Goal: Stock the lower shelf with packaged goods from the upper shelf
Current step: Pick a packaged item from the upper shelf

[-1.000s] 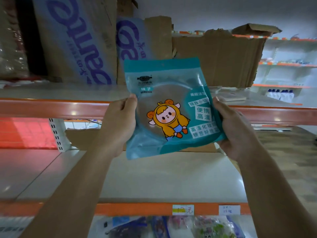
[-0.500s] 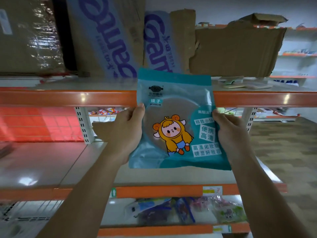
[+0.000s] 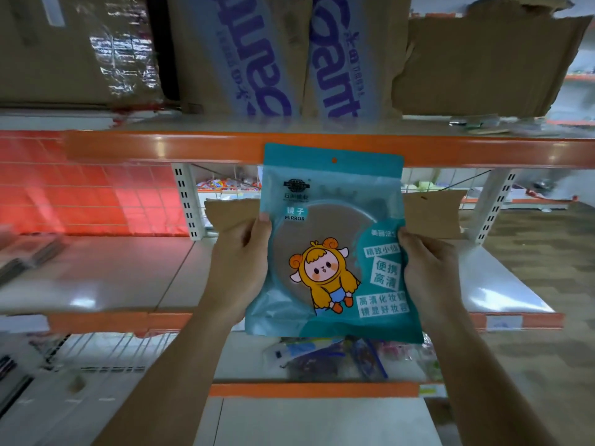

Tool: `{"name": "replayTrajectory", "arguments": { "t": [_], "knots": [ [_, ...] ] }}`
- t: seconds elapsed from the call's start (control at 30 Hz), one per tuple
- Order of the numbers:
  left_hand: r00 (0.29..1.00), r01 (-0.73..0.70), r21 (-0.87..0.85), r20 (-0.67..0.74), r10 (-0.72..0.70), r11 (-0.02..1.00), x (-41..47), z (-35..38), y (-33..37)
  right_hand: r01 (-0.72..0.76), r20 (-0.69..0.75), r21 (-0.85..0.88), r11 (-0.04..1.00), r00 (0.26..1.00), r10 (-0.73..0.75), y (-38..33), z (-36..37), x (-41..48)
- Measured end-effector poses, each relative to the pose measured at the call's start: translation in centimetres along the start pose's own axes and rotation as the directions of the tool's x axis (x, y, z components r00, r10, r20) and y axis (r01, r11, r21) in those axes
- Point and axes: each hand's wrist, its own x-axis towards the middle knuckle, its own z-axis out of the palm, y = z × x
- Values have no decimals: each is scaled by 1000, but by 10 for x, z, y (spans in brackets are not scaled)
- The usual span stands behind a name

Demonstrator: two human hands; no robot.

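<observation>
Grip: left hand (image 3: pixel 240 268) and right hand (image 3: pixel 428 272) each clamp a side edge of the mirror packet (image 3: pixel 331 246), held upright between them. Mid-transfer, I'd say. Next: push forward and down onto the lower shelf (image 3: pixel 128 278) beyond my fingers, under the upper shelf (image 3: pixel 161 146).

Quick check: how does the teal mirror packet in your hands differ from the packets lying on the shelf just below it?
The teal mirror packet is held upright in the air, left hand on one side edge, right hand on the other; the packets below lie flat in a loose heap. The mirror packet is printed teal with a cartoon figure; the packets below look clear, their mixed contents blurred. Both are soft plastic bags.
</observation>
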Motion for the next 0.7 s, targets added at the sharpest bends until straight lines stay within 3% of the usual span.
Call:
{"name": "replayTrajectory", "arguments": {
  "t": [0.4, 0.7],
  "knots": [
    [988, 111, 224, -127, -84, 968, -44, -30, -31, -71, 103, -7, 997, 992, 71, 39, 17, -43],
    [983, 128, 205, -160, -96, 970, -35, -85, -59, -53, 136, -29, 998, 989, 56, 37, 76, -66]
  ]
}}
